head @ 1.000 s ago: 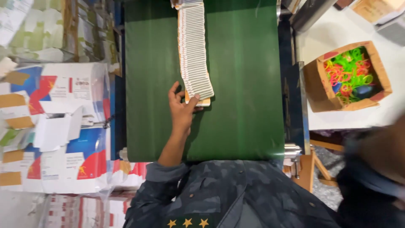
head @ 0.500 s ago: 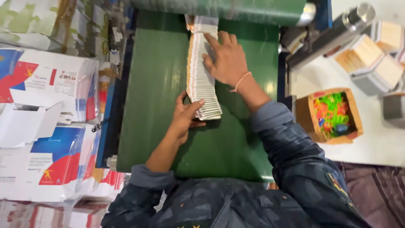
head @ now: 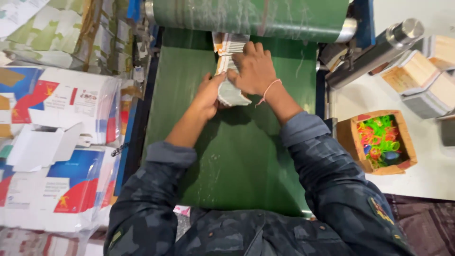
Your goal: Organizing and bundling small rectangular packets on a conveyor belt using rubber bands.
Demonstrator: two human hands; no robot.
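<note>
— What's that in the middle of the green conveyor belt (head: 246, 161)?

— A row of flat folded cartons (head: 230, 66), stacked on edge and overlapping like shingles. Mostly white, thin grey lines where the edges show, a bit of orange print at the far end. The row runs from under the green roller (head: 251, 16) at the top of the belt down toward the person.

— And the hands?

— Both are on it. The left hand (head: 208, 92) is cupped against the near end of the row, fingers curled round the left side of the last cartons. The right hand (head: 253, 68) lies flat on top and along the right side, fingers spread and pointing up the belt. Between them the near part of the row is pressed together; the lowest cartons fan out a little, tilted toward the person.

— Anything on the wrist?

— A thin pinkish band (head: 268, 90) on the right one. Sleeves are dark camouflage cloth, pushed up from the forearms.

— What's around the belt?

— To the left, bundles of white printed boxes (head: 61, 102) with red and blue patches, wrapped in clear film, and one small white box (head: 42, 144) with its flaps open. To the right, a white table (head: 426, 180) with a small open cardboard box (head: 379, 142) holding bright rubber bands, green, pink and orange. Further up that side lie bound stacks of cartons (head: 412, 71) and a metal cylinder (head: 374, 52) set at a slant.
</note>
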